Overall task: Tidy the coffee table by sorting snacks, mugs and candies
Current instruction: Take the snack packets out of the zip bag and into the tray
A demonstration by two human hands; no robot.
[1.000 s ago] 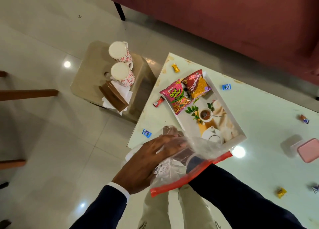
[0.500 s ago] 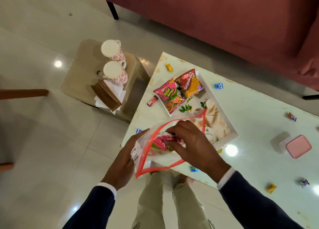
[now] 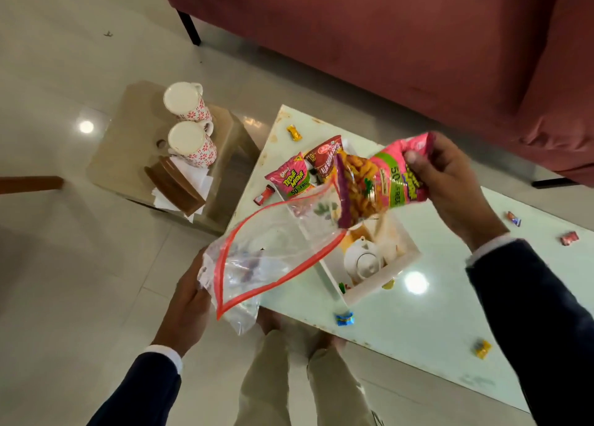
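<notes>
Above the near end of the bench [image 3: 450,339], my right hand [image 3: 450,184] has its grip pinched on the top edge of a pink snack packet [image 3: 382,181], fingers curled over the seal; the packet hangs tilted, its lower end at the mouth of the zip bag [image 3: 273,258]. My left hand [image 3: 189,300] has its grip closed on the lower left side of that clear bag, which has a red zip edge and gapes open toward the packet; some small items show faintly inside, too blurred to name.

Item: white tray [image 3: 379,284] on the bench, directly under the packet and bag. Contents: a second pink snack packet [image 3: 291,181] and a red snack packet [image 3: 323,162] at its far end, side by side and touching.

Item: wrapped candies loose on the bench: yellow candy [image 3: 294,132] near the far corner, red candy [image 3: 264,194] just left of the tray, blue candy [image 3: 344,319] at the near edge, yellow-blue candy [image 3: 482,348] further right, and two more [image 3: 569,238] at the right side.

Item: side stool [image 3: 128,155], left of the bench and apart from it. It carries two patterned mugs [image 3: 189,136], upright, one behind the other, and a brown holder [image 3: 175,189] with white napkins.

Item: red sofa [image 3: 385,40] beyond the bench.
</notes>
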